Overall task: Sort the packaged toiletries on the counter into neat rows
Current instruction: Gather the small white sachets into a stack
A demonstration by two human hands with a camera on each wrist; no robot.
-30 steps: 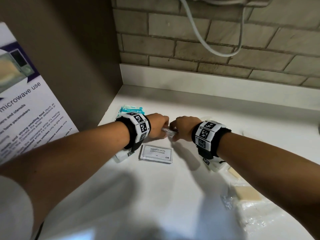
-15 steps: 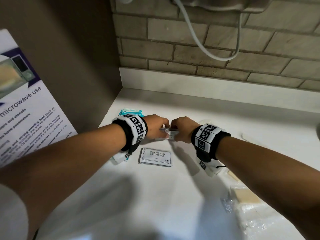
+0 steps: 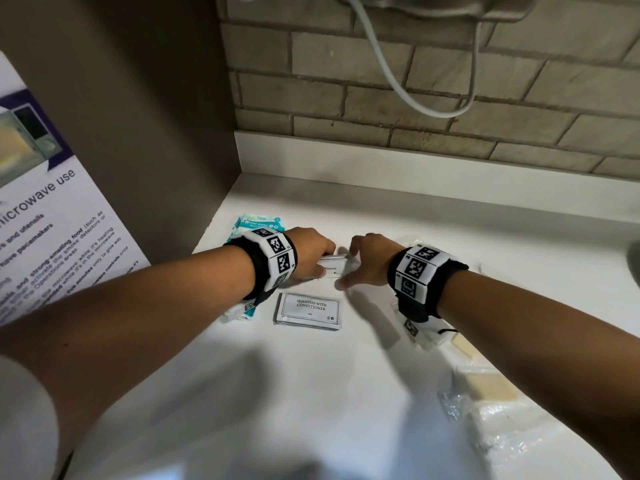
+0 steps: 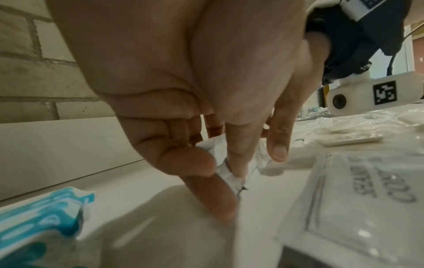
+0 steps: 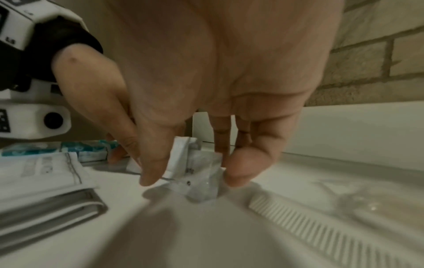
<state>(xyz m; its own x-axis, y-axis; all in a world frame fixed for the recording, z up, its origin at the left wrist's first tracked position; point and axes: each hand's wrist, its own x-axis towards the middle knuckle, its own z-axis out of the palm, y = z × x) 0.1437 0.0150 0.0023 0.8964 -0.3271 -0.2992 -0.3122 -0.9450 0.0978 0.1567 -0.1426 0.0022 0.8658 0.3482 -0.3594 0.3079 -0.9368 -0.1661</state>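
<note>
A smooth white worktop (image 3: 398,237) is seen below a rough brick wall. A flat white shampoo sachet (image 3: 309,311) lies nearest. Just beyond it, a small crinkled white toothpaste packet (image 3: 331,268) is pinched at either end by curled fingers of the left hand (image 3: 310,252) and right hand (image 3: 369,261).

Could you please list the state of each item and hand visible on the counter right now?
toothpaste packet: sealed, pinched at both ends, low over the counter.
left hand: pinches the packet's left end.
right hand: pinches its right end.
shampoo with conditioner sachets: stacked flat, label up.
teal wipes pack: lying flat, partly hidden by the left wrist.
comb: lying flat.
</note>
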